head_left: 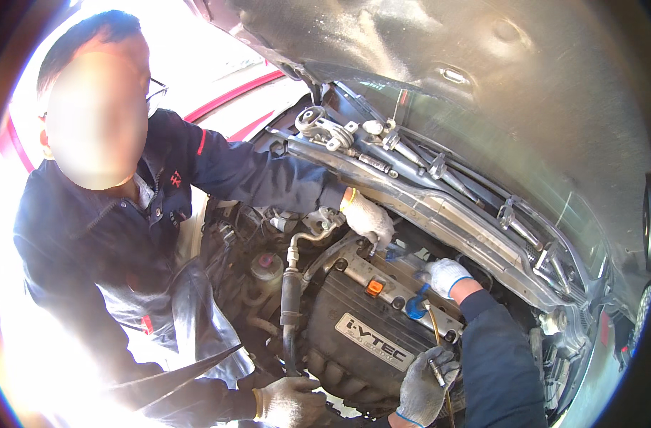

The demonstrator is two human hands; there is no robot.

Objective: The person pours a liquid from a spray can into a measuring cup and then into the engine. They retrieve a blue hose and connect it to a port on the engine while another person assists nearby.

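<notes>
My left hand [424, 389], in a grey-white knit glove, curls over the right front of the engine cover [365, 314]. A thin yellowish rod [435, 324] with a silver sleeve is held in it. Further up, my right hand [448, 277], also gloved, reaches over the rear of the engine with fingers bent. Just beneath those fingers sits a blue piece [415, 307], close to the rod's upper end. What the right fingers grip is partly hidden and smeared. An orange cap [374, 287] lies to the left on the metal strip.
A co-worker in dark overalls [125, 235] leans in at left, one gloved hand [368, 220] over the engine's rear, the other [291, 401] at its front. A raised hood [482, 50] hangs above. The wiper linkage [440, 171] runs along the cowl. A dark hose [290, 299] stands left.
</notes>
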